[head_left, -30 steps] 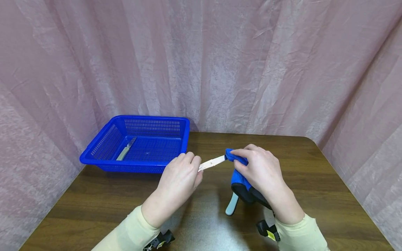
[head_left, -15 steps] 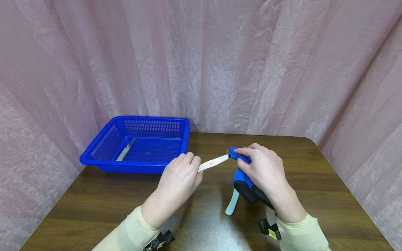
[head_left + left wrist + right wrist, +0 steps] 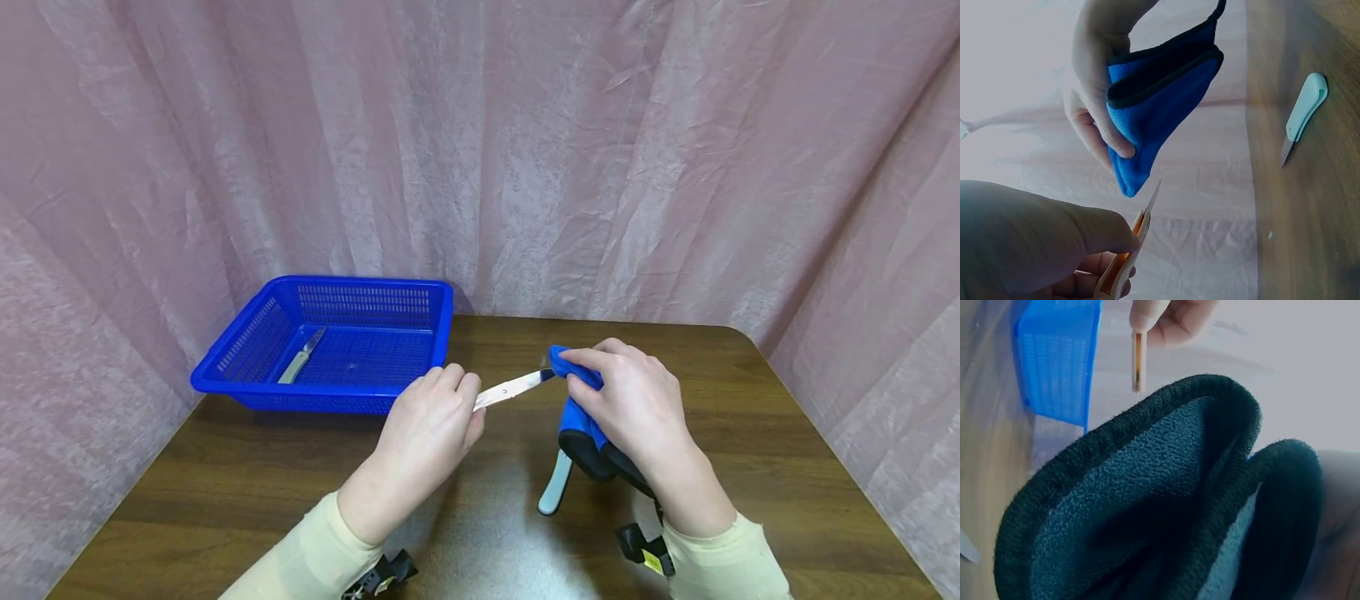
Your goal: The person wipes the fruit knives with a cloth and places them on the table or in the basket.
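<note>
Though near cloth [image 3: 577, 419], knife blade [image 3: 547, 376] barer.

The folded blue cloth with black edging [image 3: 1163, 111] looks matt and fuzzy. The slim cream-handled knife [image 3: 506, 389] and the curved mint-handled knife [image 3: 1305, 105] look smooth, plastic-handled and metal-bladed. The rectangular blue basket [image 3: 315, 388] is smooth plastic, the brown wood-grained tabletop [image 3: 495, 517] glossy, the pink curtain [image 3: 525, 167] velvety.

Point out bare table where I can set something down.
Bare: the table right of the right hand, and front-left, between the blue basket and left sleeve. Crowded: near the blue cloth, where a mint-handled knife lies.
</note>
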Tool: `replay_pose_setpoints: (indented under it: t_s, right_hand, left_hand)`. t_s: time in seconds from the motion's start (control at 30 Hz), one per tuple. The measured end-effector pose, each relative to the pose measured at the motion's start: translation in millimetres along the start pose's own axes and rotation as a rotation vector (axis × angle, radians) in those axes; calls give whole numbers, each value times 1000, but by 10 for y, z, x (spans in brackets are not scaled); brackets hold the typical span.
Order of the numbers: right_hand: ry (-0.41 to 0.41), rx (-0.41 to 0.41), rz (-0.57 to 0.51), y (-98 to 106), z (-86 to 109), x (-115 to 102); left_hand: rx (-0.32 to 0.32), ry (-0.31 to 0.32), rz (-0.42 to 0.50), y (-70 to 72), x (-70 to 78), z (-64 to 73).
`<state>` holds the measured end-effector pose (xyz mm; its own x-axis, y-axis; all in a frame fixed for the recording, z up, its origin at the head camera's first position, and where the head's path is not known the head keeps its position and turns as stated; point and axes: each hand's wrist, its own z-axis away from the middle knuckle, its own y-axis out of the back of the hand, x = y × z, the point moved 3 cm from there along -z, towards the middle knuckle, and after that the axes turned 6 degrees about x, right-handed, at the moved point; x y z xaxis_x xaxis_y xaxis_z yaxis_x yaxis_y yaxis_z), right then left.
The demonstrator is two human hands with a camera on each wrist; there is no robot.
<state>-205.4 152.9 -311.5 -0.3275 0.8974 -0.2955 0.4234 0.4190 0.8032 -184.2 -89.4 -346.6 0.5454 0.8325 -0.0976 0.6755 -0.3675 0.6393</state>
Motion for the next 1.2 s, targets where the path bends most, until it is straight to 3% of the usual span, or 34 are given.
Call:
replay_pose_setpoints:
  t_s: [0.6, 0.9, 1.2]
  right_hand:
    - [140, -47, -47, -126, 99, -246]
    - [139, -47, -36, -120, 90, -215]
    - [88, -42, -29, -58, 60, -128]
  left_hand:
    - [-25, 1, 3, 5, 7, -3]
    - [-22, 2, 4, 9, 10, -3]
    - [-1, 2, 1, 14, 11, -5]
